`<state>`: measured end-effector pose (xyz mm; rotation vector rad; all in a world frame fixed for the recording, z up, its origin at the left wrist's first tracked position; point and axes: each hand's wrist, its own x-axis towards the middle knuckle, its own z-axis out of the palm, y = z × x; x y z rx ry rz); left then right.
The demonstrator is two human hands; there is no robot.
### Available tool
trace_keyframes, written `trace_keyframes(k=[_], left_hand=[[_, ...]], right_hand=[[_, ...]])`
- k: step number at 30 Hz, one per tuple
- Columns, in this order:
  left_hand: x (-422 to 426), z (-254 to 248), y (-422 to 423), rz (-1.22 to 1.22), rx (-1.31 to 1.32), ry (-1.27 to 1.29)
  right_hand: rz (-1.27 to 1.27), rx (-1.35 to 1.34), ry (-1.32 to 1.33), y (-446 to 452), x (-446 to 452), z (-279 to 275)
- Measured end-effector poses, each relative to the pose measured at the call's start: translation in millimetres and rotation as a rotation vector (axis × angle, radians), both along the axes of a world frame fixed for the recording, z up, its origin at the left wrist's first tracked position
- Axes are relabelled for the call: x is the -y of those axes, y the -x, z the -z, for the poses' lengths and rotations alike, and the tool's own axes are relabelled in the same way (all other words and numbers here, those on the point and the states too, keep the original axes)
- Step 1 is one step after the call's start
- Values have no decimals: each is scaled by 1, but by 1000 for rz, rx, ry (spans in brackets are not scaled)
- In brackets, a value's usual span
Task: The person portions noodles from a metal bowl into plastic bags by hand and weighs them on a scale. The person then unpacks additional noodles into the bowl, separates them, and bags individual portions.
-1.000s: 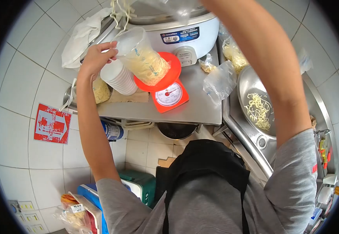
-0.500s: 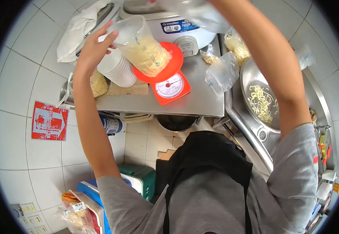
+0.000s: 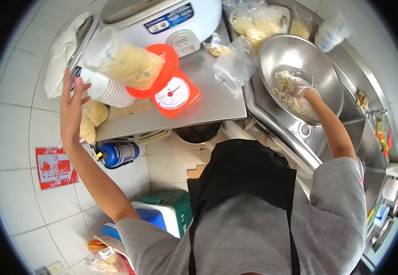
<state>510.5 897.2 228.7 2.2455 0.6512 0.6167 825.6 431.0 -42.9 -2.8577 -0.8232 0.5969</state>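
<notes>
My left hand [image 3: 74, 103] is bare, its fingers apart, beside a stack of white cups [image 3: 109, 89]. A clear plastic container of pale shreds [image 3: 130, 64] leans on the red dish [image 3: 168, 57] of an orange dial scale [image 3: 174, 94]. On the right, my right hand [image 3: 299, 88], in a clear plastic glove or bag, reaches into a large steel bowl [image 3: 329, 68]. Its fingers are among pale noodle-like strands [image 3: 283, 85]; the clear plastic and strands partly hide them.
A rice cooker [image 3: 169, 23] stands behind the scale. Clear bags [image 3: 258, 27] of pale strands lie behind the bowl, and a crumpled clear bag [image 3: 233, 64] is left of it. A blue extinguisher [image 3: 119, 153] is below the counter's edge.
My right hand has come down from above the rice cooker into the steel bowl. My left hand has moved left, away from the container. The view has shifted right.
</notes>
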Motion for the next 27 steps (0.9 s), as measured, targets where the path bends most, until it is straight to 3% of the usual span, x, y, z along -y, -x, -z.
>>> trace_keyframes(k=[4, 6, 12, 14, 19, 22, 24, 27], left_hand=[[11, -3, -10, -10, -2, -31], [17, -3, -10, -8, -13, -28], [14, -2, 3, -49, -32, -78], [14, -3, 6, -58, -29, -83], [19, -6, 8, -64, -27, -66], [18, -4, 8, -60, -2, -73], [18, -1, 8, -64, -2, -66], [17, 4, 9, -73, -9, -49]], right_hand=[[-30, 74, 33, 27, -5, -14], [-109, 71, 76, 5, 4, 25], [159, 18, -170, -11, 9, -64], [325, -191, -364, -4, 11, -120], [316, -193, -629, -5, 26, -203], [284, -238, -862, -12, 39, -221], [96, -148, -798, -25, 49, -225], [271, -297, -965, -30, 45, -236]])
